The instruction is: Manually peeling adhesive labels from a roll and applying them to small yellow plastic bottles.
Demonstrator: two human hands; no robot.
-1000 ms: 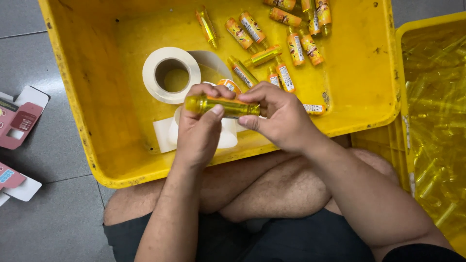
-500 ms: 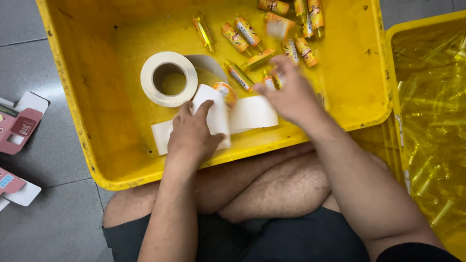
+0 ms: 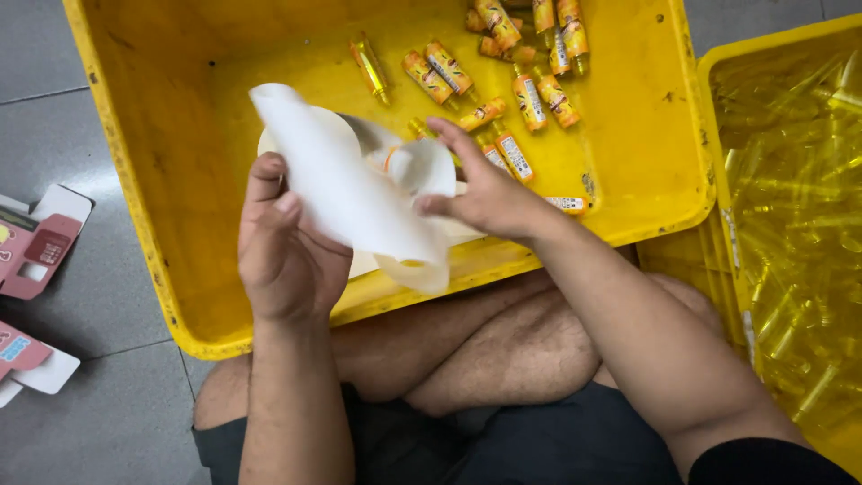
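The left hand (image 3: 285,247) grips a white paper strip (image 3: 346,193), thumb and fingers pinched on its edge, lifting it over the front of the yellow crate (image 3: 162,180). The right hand (image 3: 489,193) has its fingers spread loosely and touches the curled far part of the strip, pinching it between thumb and forefinger. The strip bends down in a loop near the crate's front wall and hides most of a white tape roll (image 3: 269,139) behind it. Small labelled bottles (image 3: 530,94) lie scattered at the crate's back. A second crate (image 3: 790,198) of clear yellow tubes stands just to the right. Flat cartons (image 3: 36,251) lie on the floor at left
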